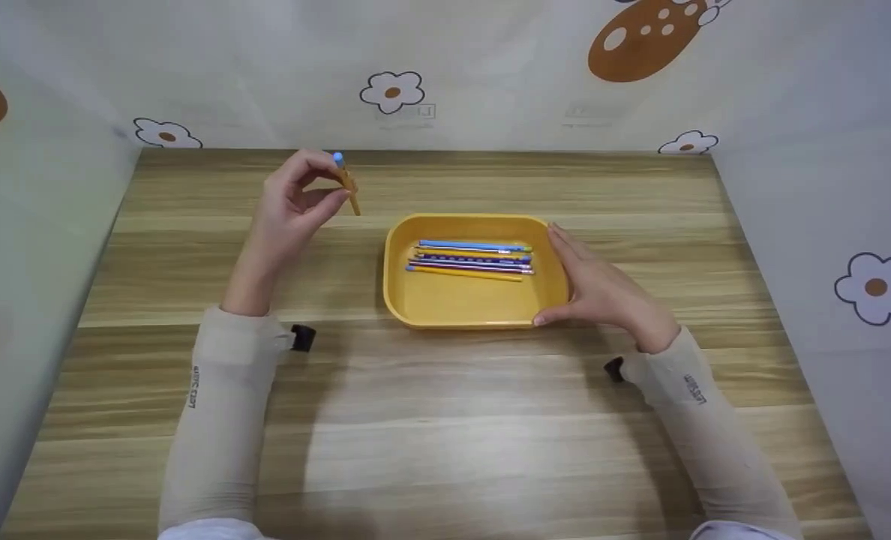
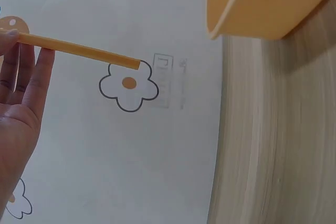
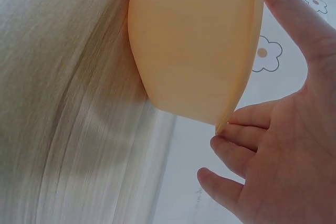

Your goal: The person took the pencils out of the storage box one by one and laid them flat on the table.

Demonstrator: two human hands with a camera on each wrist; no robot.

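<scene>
Between thumb and fingertips my left hand [image 1: 289,201] pinches a yellow pencil [image 2: 94,52] with a blue end, raised to the left of a yellow plastic tub [image 1: 464,304]. The pencil slants, blue end up, in the head view. Several pencils [image 1: 472,262], blue, yellow and dark striped, lie side by side in the tub, toward its far side. At the tub's right end my right hand [image 1: 603,289] grips the rim, thumb at the near corner and fingers at the far corner. In the right wrist view the outer wall of the tub shows beside the spread fingers.
The tub stands on a wood-grain table [image 1: 460,420]. Pale curtains with flower prints [image 1: 392,92] rise behind the table and along both sides. Beige sleeves [image 1: 224,420] cover both forearms, and a small black piece [image 1: 304,337] sticks out at the left wrist.
</scene>
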